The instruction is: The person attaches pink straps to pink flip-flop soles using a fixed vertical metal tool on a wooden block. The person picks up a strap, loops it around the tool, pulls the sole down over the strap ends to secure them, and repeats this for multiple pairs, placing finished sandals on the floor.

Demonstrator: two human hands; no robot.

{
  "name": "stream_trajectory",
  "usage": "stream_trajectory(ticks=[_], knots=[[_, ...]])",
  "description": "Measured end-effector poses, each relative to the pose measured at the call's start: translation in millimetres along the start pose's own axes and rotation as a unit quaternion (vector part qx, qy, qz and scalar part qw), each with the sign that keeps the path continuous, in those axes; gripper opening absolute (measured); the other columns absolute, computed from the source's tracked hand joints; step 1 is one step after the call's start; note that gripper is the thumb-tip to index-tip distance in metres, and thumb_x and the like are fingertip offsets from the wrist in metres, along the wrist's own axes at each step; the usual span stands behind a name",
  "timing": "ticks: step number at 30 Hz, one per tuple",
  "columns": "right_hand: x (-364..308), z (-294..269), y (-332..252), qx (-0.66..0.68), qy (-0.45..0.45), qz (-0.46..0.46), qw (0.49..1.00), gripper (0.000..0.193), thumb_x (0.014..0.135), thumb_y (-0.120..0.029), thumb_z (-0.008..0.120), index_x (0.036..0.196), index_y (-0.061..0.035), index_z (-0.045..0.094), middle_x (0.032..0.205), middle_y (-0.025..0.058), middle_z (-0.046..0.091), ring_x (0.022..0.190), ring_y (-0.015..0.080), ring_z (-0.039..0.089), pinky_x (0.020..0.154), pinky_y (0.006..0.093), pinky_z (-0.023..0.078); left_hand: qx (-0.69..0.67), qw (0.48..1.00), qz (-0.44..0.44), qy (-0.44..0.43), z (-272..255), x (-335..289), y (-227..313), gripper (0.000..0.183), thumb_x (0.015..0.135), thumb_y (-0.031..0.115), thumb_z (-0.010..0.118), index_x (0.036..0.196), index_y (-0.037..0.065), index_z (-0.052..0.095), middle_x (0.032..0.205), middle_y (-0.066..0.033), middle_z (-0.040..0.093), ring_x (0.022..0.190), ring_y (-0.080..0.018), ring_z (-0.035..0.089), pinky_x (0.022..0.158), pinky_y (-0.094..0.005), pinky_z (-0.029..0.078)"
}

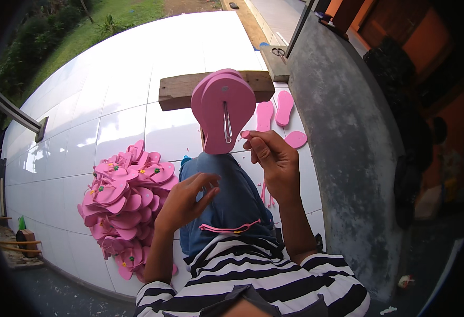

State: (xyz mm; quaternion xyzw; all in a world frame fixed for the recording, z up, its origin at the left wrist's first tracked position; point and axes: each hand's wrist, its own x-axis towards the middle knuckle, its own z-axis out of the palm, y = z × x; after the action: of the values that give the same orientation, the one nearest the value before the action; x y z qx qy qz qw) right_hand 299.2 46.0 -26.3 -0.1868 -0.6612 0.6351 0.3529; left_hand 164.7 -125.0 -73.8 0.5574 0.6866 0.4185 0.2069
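Note:
Pink flip-flop soles (pixel 216 119), at least two overlapping, stand in front of me against a wooden beam (pixel 174 92). A thin metal loop (pixel 228 127) lies along the front sole, below a small hole mark. To the right of the soles, my right hand (pixel 277 164) pinches a small pink plug-like piece (pixel 246 135) between thumb and fingers. Over my jeans, my left hand (pixel 187 201) hovers with fingers apart and slightly bent, holding nothing. Across my lap lies a pink strap (pixel 224 229) with a yellow decoration.
A large heap of pink flip-flops (pixel 121 203) with green and yellow flowers covers the tiles at left. Loose pink soles (pixel 284 108) lie right of the beam, near a raised grey ledge (pixel 343 132). Scissors (pixel 278 52) rest on a block at the far right.

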Motion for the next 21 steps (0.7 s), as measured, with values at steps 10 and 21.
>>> stream_trajectory(ticks=[10, 21], knots=[[5.5, 11.7, 9.8, -0.084, -0.023, -0.062, 0.994, 0.014, 0.095, -0.017, 0.065, 0.098, -0.0036, 0.069, 0.075, -0.0009, 0.058, 0.061, 0.0041, 0.043, 0.055, 0.0222, 0.033, 0.160, 0.920, 0.152, 0.323, -56.9, 97.6, 35.2, 0.035, 0.087, 0.002, 0.067, 0.121, 0.007, 0.062, 0.117, -0.0122, 0.064, 0.099, -0.0219, 0.061, 0.070, -0.0322, 0.051], [21.2, 8.1, -12.4, -0.237, -0.108, -0.130, 0.957, 0.012, 0.093, -0.011, 0.062, 0.098, -0.0001, 0.064, 0.082, 0.0152, 0.063, 0.069, 0.0265, 0.062, 0.064, 0.0349, 0.048, 0.272, 0.898, 0.179, 0.297, -50.3, 114.4, 52.5, 0.040, 0.081, 0.001, 0.070, 0.120, 0.010, 0.066, 0.116, -0.0088, 0.065, 0.104, -0.0263, 0.062, 0.082, -0.0377, 0.055]])
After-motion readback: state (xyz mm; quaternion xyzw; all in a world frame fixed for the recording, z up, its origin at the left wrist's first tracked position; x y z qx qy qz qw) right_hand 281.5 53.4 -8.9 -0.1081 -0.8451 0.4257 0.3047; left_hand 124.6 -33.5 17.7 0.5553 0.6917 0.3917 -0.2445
